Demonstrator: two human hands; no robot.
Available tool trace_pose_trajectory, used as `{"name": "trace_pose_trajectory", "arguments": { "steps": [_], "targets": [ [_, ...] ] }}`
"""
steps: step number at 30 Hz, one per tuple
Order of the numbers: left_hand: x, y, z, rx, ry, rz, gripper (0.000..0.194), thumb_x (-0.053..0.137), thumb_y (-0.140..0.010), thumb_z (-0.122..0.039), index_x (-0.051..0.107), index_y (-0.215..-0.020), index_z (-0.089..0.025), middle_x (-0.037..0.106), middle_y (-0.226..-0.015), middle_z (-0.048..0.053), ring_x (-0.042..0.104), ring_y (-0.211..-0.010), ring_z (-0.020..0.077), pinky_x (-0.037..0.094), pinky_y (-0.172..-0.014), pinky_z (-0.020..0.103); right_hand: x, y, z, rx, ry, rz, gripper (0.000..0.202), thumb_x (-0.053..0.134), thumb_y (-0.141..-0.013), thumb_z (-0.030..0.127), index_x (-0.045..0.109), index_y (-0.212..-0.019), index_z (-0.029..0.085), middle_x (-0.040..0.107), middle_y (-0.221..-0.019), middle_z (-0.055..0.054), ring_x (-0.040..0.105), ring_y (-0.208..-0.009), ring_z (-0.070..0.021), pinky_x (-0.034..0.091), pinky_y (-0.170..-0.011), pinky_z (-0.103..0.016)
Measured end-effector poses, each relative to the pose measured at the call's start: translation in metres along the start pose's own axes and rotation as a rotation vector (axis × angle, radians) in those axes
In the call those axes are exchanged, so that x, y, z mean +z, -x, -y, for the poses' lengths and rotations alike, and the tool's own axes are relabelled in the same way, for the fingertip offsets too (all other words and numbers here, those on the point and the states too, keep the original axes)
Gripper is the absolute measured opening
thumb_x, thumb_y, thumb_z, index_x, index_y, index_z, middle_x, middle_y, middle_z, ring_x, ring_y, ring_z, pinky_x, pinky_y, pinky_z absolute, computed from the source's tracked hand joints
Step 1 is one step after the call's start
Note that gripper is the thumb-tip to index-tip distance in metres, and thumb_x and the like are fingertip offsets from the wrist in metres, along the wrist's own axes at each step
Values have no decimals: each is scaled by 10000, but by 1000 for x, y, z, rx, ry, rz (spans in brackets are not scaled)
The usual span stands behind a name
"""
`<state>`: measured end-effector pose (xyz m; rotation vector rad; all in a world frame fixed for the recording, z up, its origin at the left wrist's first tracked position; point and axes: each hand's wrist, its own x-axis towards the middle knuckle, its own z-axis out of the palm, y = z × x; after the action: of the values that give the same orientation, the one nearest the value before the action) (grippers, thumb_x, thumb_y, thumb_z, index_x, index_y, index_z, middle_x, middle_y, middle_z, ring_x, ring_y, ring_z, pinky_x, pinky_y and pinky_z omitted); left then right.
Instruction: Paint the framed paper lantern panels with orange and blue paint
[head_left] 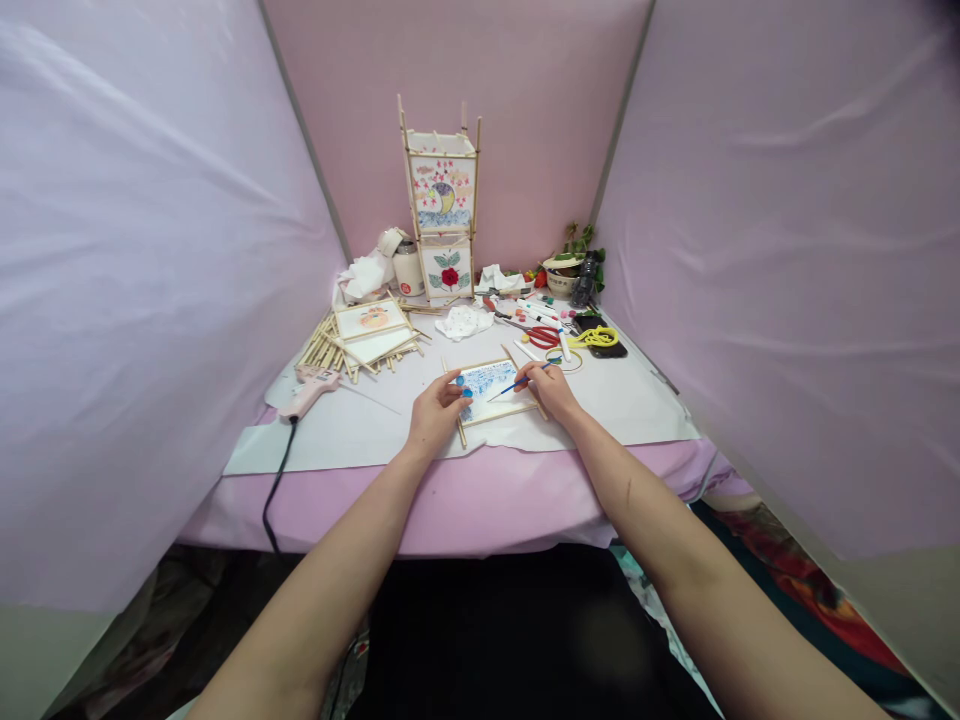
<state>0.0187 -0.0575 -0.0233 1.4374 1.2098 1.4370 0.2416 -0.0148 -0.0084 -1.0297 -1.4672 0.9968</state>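
A white panel framed with thin sticks lies on the table near its front edge, its upper and left parts dabbed with blue paint. My left hand is at the panel's left side, its fingertips closed on a small blue paint container. In my right hand, over the panel's right side, a thin blue brush is pinched, its tip pointing left and down at the white part of the panel.
A stick-framed tower with painted panels stands at the back. Left are a bundle of sticks, a framed panel and a corded glue gun. Right are red scissors, markers, yellow cord and a phone.
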Motion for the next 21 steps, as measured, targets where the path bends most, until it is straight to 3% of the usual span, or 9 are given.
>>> {"name": "trace_pose_trajectory", "arguments": {
  "steps": [7,21],
  "targets": [
    [-1,1,1,28,-48,13,536,753,-668,-181,650,-1193,-205,702,-909,38,692,-890,224,534,-876,409,2,5,5,-72,-77,-21,254,450,-747,274,687,-720,189,709,-658,-29,659,-773,-193,473,-868,-328],
    [2,5,-3,111,-216,67,517,725,-689,-122,678,-1190,-244,735,-901,31,678,-879,233,489,-916,413,10,14,14,-97,-19,74,218,490,-722,274,694,-708,200,713,-670,-18,644,-746,-190,473,-828,-318]
  ]
}}
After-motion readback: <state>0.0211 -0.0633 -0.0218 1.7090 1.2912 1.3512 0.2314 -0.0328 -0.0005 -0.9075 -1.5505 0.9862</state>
